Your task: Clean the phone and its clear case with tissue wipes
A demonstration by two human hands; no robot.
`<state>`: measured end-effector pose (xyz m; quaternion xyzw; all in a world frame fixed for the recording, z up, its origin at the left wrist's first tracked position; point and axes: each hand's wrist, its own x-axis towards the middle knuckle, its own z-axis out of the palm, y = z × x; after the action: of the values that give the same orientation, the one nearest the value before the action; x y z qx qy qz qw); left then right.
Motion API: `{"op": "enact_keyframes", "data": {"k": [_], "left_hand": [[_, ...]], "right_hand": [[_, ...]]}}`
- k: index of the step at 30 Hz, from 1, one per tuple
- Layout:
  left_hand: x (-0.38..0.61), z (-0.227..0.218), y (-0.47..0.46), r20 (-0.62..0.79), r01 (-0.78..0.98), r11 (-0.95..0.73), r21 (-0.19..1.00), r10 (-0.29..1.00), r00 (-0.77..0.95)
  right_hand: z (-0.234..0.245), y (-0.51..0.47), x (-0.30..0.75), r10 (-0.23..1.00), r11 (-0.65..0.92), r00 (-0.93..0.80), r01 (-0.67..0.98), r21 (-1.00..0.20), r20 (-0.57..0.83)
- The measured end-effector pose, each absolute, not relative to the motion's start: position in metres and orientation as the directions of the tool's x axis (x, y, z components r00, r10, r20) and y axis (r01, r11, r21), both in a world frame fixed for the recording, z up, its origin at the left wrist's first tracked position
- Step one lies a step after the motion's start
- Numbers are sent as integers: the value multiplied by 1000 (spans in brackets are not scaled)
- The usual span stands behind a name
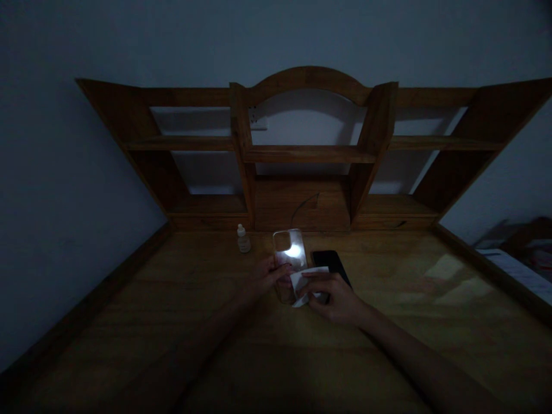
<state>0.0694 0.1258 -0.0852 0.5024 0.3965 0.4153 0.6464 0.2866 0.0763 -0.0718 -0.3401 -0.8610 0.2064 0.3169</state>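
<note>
My left hand [268, 276] grips a clear phone case [290, 250] by its left edge and holds it up off the wooden desk [181, 322]. A bright glare shines on the case. My right hand [338, 300] pinches a small white cloth [304, 283] against the lower right part of the case. A dark phone [333, 263] lies flat on the desk just behind my right hand.
A small white dropper bottle [244, 238] stands on the desk left of the case, near the back. A wooden shelf unit [308, 152] with open compartments rises along the desk's rear edge. The room is dim. A bed shows at the far right.
</note>
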Motion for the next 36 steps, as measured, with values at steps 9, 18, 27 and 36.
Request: {"op": "enact_keyframes", "data": {"k": [9,18,27,36], "left_hand": [[70,-94,125,-55,-60,79,995,944,324],[79,-79,117,-134,-374,320,870,885,447],[72,-85,123,-178,-505,416,756,874,453],[71,-87,120,-100,-477,424,770,818,566]], "right_hand": [[-75,76,287,716,687,-560,460,-562,417],[-71,75,283,720,686,-520,428,-588,460],[-75,83,281,660,751,-465,394,-530,590],[-78,88,288,671,716,-324,516,-470,667]]}}
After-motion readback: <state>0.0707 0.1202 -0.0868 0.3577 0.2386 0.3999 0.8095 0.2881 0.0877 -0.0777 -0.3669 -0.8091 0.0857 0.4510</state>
